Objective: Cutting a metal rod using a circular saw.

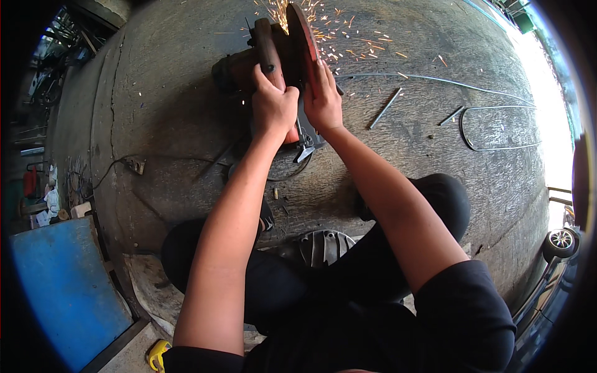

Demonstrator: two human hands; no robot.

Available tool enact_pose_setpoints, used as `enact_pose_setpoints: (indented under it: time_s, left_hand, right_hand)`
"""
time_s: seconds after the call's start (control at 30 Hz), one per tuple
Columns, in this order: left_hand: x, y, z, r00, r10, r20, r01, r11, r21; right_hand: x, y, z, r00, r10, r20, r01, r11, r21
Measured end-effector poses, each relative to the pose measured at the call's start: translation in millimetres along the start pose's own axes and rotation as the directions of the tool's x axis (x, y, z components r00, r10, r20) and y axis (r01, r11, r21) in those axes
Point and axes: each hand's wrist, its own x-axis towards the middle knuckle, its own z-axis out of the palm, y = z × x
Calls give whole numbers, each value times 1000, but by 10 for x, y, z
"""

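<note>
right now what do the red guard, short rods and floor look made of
Red guard: probably painted metal, from its dull red coat. Short rods: likely bare steel, grey with a slight shine. Floor: seems concrete, rough and grey, cracked at left.

Arms (233, 236) fwd; L fingers (260, 77) curled, R fingers (323, 79) extd.

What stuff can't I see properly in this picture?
In the head view:
- What makes the sparks: hidden by the saw.
- Part of the handle: covered by the left grip.
- The rest of the yellow thing: cut off by the bottom edge.
- The rest of the car: cut off by the dark round rim.
</note>
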Motion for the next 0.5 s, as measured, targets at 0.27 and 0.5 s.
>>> enact_pose_setpoints:
  time_s: [0.27,0.5]
  left_hand:
    - [-7,-16,-10,999,46,-12,-46,999,-2]
    - [-17,-3,11,999,27,-20,-27,1000,4]
  right_hand:
    - [-20,5,18,1000,7,13,-7,1000,2]
    - [-25,6,-2,1000,6,6,-6,1000,2]
